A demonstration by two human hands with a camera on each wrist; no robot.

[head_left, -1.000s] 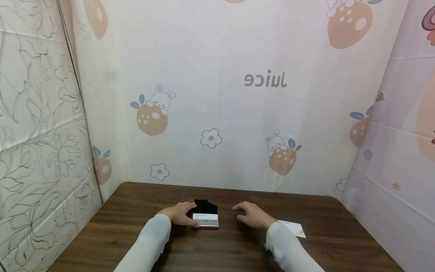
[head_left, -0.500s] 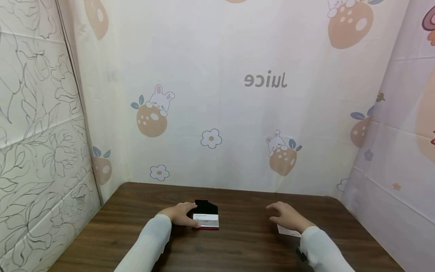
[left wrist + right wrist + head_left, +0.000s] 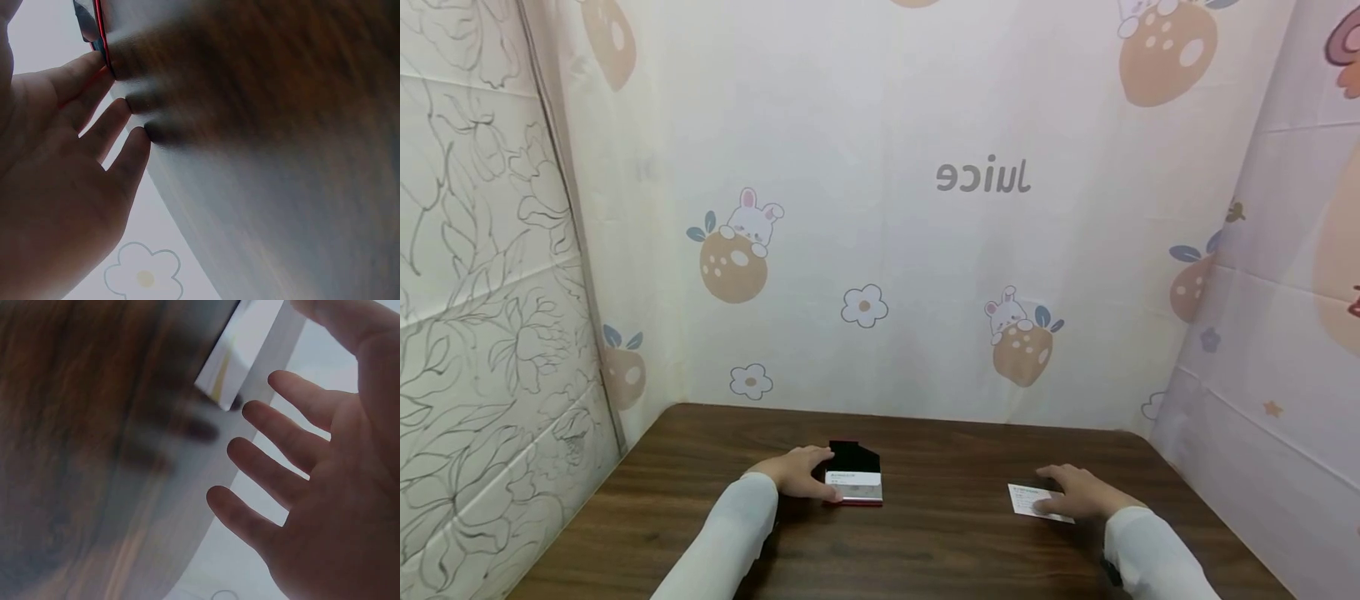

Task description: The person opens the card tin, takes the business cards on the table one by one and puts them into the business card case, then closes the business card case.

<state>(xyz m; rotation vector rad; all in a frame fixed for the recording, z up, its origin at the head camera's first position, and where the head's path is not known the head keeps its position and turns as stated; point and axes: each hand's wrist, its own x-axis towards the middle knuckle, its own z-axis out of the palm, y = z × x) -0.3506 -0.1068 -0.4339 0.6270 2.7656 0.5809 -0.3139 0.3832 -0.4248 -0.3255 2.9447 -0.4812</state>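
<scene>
A red-edged business card case point(image 3: 859, 502) lies with its lid up on the table, black inside. A white printed card point(image 3: 853, 478) shows in it above a silvery part. My left hand point(image 3: 797, 472) holds the case at its left side, thumb at the near corner and fingers at the far part. In the left wrist view the case point(image 3: 99, 28) is mostly cut off. To the right lies a loose white business card point(image 3: 1024, 500). My right hand point(image 3: 1086, 492) hovers at its right end, thumb over the card, fingers spread and apart from it in the right wrist view.
The dark wooden table point(image 3: 940, 533) carries the case and the loose card, well apart. A patterned curtain point(image 3: 880, 208) hangs behind its far edge, with more patterned cloth at both sides.
My right hand has moved right, from beside the case across to the loose card, uncovering the card's printed left part. The left hand and the case have stayed put.
</scene>
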